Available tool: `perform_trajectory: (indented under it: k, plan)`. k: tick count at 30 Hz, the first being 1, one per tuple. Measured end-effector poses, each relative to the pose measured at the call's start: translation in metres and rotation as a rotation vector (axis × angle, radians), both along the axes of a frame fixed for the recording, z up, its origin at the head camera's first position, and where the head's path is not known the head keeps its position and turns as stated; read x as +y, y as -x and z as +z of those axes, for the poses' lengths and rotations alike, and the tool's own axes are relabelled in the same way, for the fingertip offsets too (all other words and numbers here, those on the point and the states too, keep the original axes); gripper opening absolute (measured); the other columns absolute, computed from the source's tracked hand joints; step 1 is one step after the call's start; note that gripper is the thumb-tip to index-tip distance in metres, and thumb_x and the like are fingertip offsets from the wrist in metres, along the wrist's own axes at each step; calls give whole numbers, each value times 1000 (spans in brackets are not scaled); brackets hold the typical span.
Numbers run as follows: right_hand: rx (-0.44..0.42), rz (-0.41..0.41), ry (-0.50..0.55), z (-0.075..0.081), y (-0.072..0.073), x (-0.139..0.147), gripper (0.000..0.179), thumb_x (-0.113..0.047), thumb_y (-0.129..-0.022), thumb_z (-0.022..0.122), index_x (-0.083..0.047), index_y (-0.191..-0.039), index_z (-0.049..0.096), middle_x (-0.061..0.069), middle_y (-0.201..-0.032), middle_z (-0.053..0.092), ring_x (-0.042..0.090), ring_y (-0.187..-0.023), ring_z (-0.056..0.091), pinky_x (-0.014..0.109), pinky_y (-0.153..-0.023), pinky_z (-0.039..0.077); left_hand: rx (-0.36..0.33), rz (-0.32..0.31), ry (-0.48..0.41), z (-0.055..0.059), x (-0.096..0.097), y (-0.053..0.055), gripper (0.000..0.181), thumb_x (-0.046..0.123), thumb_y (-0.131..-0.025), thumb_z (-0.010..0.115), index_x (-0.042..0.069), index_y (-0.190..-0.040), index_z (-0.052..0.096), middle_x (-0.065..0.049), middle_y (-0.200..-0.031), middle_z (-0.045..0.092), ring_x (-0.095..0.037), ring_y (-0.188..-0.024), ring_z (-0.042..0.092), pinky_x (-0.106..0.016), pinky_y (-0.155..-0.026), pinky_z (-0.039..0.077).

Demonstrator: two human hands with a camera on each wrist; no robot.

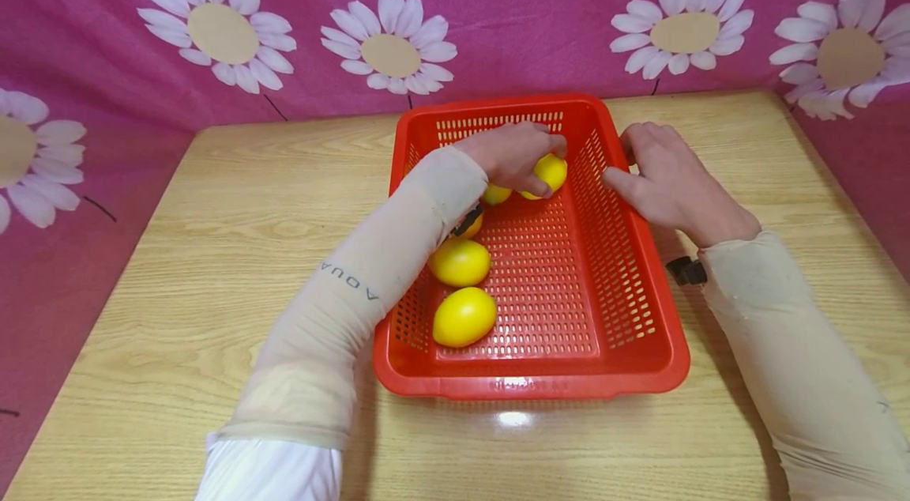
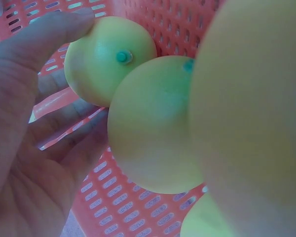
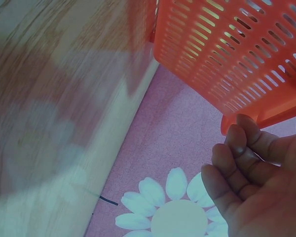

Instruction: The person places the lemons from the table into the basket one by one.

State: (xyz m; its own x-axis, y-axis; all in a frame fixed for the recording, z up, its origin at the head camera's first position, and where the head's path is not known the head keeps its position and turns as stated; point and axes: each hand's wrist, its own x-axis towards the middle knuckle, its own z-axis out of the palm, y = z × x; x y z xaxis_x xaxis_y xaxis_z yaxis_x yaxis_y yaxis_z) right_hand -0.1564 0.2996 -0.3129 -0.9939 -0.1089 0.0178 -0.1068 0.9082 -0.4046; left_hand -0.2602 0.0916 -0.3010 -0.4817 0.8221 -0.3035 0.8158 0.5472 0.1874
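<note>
A red plastic basket (image 1: 529,386) with slotted walls stands on the table and holds several yellow, lemon-shaped fruits. My left hand (image 1: 515,156) reaches over its left side and grips a lemon (image 1: 551,172) near the far right corner. In the left wrist view the thumb lies on that lemon, with the fingers round its other side; a green stem nub shows on it. Another lemon (image 2: 148,128) rests right beside it. My right hand (image 1: 668,181) holds the basket's right rim, thumb over the top and fingertips (image 3: 235,138) at the outer edge.
Two lemons, one in the middle (image 1: 460,262) and one nearer (image 1: 465,317), lie along the basket's left side; my left forearm partly covers another fruit (image 1: 471,226). A pink cloth (image 1: 498,19) with white daisies hangs behind the wooden table (image 1: 235,224).
</note>
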Motion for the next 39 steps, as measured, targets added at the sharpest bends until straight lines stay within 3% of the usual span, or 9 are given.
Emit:
perform_trajectory:
  k: [14,21,29,39]
  plan:
    - [-35,4,8,3,-2,-1,45,-31,-98,56,3,-127,54,21,-121,58,37,-114,47,61,-100,47,19,19,19,7,-4,-4,62,42,-97,70,21,-151,50,-3,-148,56,-20,-128,54,-34,-119,44]
    - [-46,-9,2,1,-2,0,46,-33,-99,55,2,-128,53,21,-121,57,37,-115,46,61,-100,47,15,9,-1,10,-5,-5,58,38,-98,70,15,-148,54,-5,-140,62,-22,-116,58,-33,-112,49]
    - [-11,-2,-7,2,-3,-1,44,-32,-99,52,4,-124,54,21,-117,58,36,-111,47,58,-98,45,39,12,32,21,-5,-8,60,44,-98,68,17,-149,53,-3,-148,60,-20,-130,57,-35,-119,45]
    - [16,6,-15,3,-4,-1,42,-32,-99,51,4,-120,55,22,-114,59,37,-109,50,58,-97,44,81,-7,35,37,-12,-11,58,42,-99,67,16,-149,53,-5,-148,59,-23,-132,57,-36,-118,45]
